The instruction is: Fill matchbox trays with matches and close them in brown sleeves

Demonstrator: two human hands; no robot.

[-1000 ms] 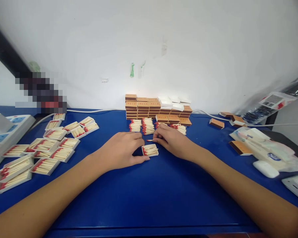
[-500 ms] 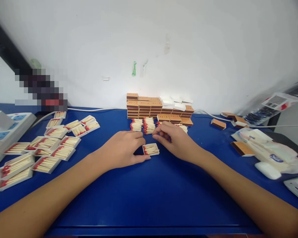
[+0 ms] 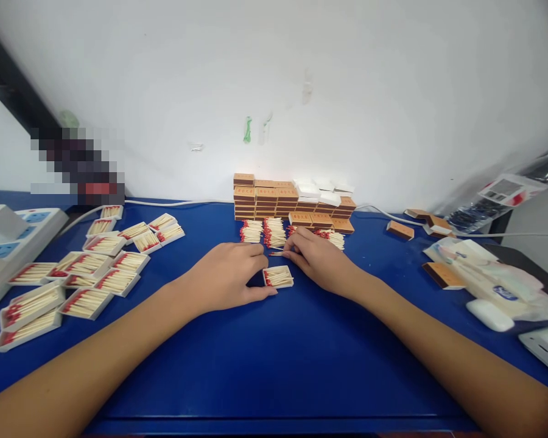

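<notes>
1. Table (image 3: 274,365): blue, bearing everything below.
2. Left hand (image 3: 228,274): thumb and fingers apart about the tray's left end; clamping cannot be told.
3. Right hand (image 3: 313,252): fingertips together; a pinch cannot be confirmed.
4. Tray (image 3: 283,285): between the hands, part-filled.
5. Match (image 3: 276,253): newly visible at the right fingertips, suggesting one-by-one handling.

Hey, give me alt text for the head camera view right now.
At a blue table, a person's left hand sits at the left end of a small tray of matches, while the right hand has its fingertips at loose matches just beyond. Behind are match piles and stacked matchboxes; more filled trays lie at left.
</notes>
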